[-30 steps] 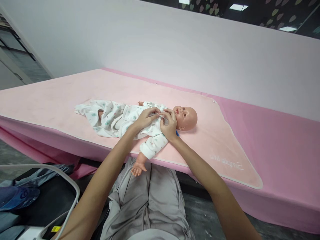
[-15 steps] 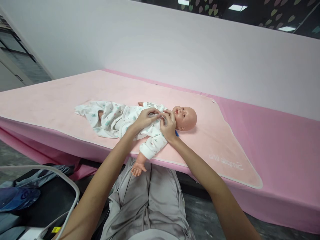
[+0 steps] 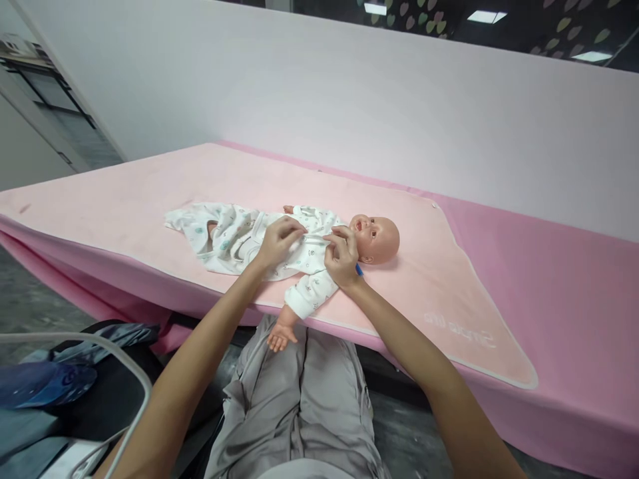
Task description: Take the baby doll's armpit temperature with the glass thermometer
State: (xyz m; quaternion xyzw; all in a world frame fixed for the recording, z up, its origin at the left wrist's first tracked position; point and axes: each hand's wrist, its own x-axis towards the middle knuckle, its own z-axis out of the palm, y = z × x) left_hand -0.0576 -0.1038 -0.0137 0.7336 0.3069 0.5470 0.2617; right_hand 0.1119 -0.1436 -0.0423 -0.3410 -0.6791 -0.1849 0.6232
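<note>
A baby doll [image 3: 382, 240] lies on its back on a pink mat, its head to the right and one arm hanging over the near edge. It wears a white printed garment [image 3: 312, 293], whose lower part lies loose at the left. My left hand [image 3: 282, 241] is over the doll's belly, fingertips pinched on the garment's front. Near the neck, my right hand [image 3: 342, 251] pinches the same front with thumb and fingers. A line of cloth runs between the two hands. Something blue shows under the doll's neck, beside my right wrist.
The pink mat [image 3: 429, 286] covers a padded bench [image 3: 574, 319] against a white wall [image 3: 349, 100]. At the lower left, a black chair [image 3: 114, 379] holds clothing and a blue item [image 3: 44, 384], with a pale curved tube [image 3: 120, 354] in front. My legs are against the bench's near edge.
My hands have moved apart along the garment's front, my left hand towards the doll's belly. Before, their fingertips met at the chest. The view has shifted slightly.
</note>
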